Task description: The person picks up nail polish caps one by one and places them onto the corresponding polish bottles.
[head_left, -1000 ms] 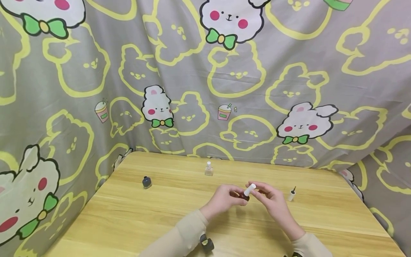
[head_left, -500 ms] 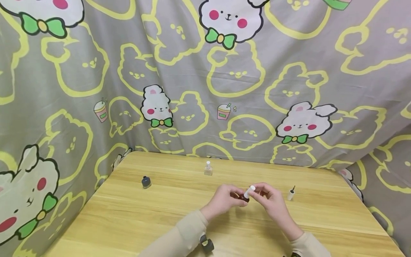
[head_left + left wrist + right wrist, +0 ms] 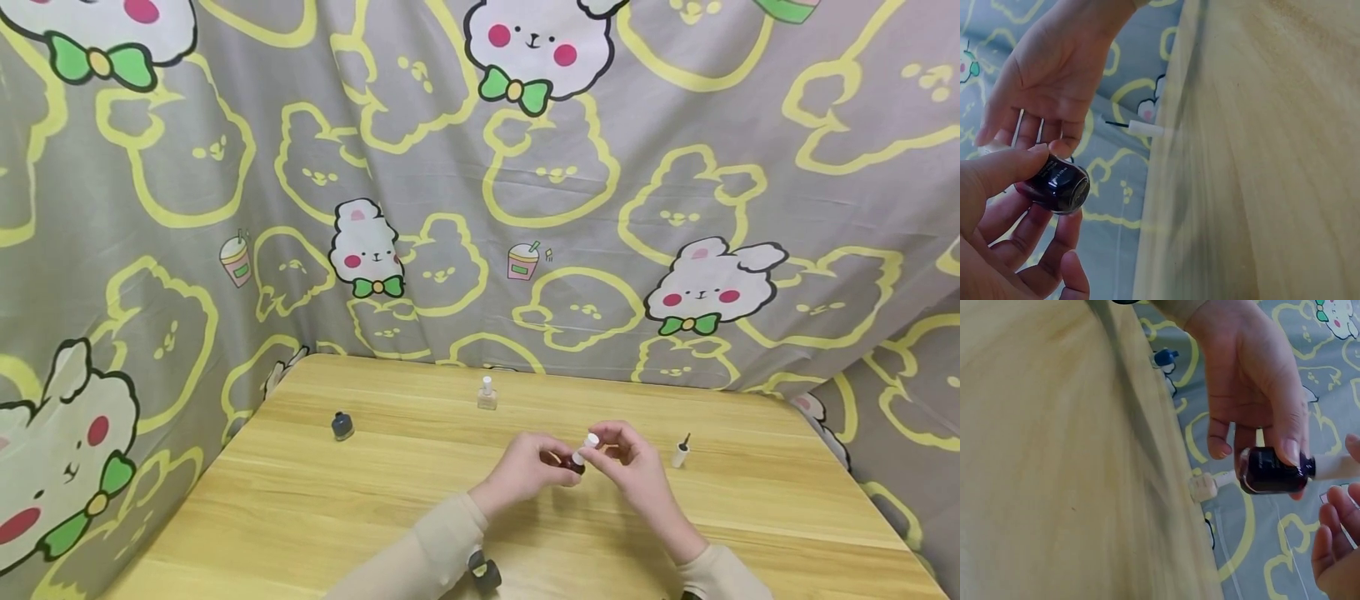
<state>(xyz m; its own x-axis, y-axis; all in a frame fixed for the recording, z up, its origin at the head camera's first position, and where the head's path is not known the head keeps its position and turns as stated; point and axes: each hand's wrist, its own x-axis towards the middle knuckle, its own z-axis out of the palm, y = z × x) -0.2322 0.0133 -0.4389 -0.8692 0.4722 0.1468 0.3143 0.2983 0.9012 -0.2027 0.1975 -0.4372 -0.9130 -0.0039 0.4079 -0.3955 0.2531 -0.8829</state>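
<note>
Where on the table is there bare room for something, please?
Bare tabletop lies between the dark blue bottle and the left sleeve, and right of the upright brush cap. The middle is crowded: left hand holds the dark red bottle, right hand its white cap.

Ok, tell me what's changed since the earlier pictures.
The right hand has shifted its grip on the white cap: the fingertip that reached past it has drawn back rightward. Whether the cap has loosened, I can't tell. The left hand still holds the dark red bottle; the blue bottle, clear bottle and brush cap stayed put.
</note>
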